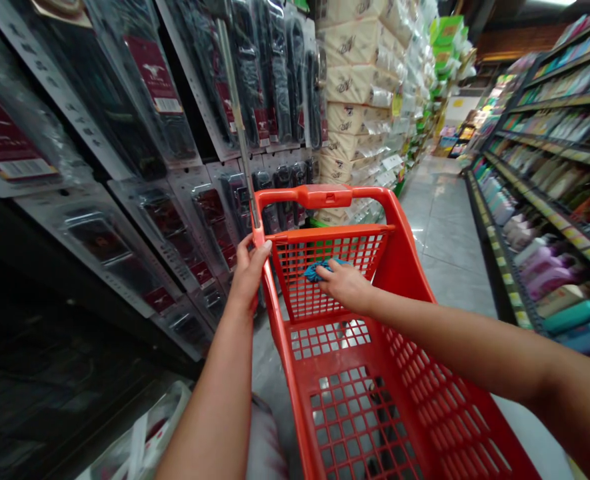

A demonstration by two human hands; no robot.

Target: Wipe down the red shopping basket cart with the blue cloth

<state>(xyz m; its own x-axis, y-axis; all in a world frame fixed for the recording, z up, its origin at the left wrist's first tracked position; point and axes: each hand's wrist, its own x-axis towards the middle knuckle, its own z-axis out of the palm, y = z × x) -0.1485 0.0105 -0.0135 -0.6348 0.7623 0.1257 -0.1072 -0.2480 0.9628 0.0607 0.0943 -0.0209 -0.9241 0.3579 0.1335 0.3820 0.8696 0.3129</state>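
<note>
A red plastic shopping cart (pixel 347 355) stands in front of me, with grid walls and a grid floor. My left hand (pixel 249 275) is closed around its left rim, just below the foot of a metal pole (pixel 238 113). Inside the cart, my right hand (pixel 345 283) presses a crumpled blue cloth (pixel 319 269) against the upright grid panel (pixel 295 293) at the far end. The fingers are bent over the cloth and partly cover it. Above that panel runs the cart's red handle bar (pixel 325 196).
Packaged belts (pixel 155 73) hang on the rack at left. Beyond them rise stacked cream tissue packs (pixel 357 80). Shelves of bottles (pixel 549 273) line the right side, and a grey tiled aisle (pixel 445 220) runs between. A whitish bag (pixel 145 433) sits at lower left.
</note>
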